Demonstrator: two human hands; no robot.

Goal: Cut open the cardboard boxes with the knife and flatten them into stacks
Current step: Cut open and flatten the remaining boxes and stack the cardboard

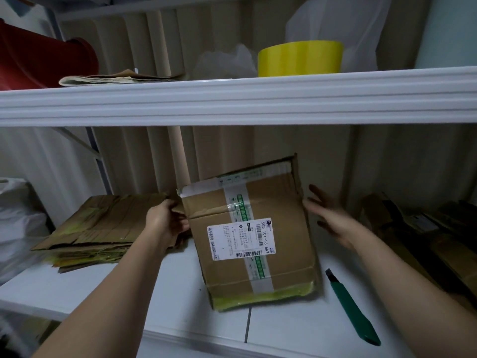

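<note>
On the white shelf (pixel 180 293) our cardboard box (pixel 247 239) stands between our hands, taped down the middle and not yet cut, by the look of it. Our left hand (pixel 167 223) grips its left edge with curled fingers; our right hand (pixel 327 215) hovers just beside the right edge, fingers spread and holding nothing. The green knife (pixel 353 308) lies untouched on the shelf to the right. A stack of flattened boxes (pixel 98 228) sits at the left, so some work looks done; more cardboard (pixel 418 233) waits at the right.
</note>
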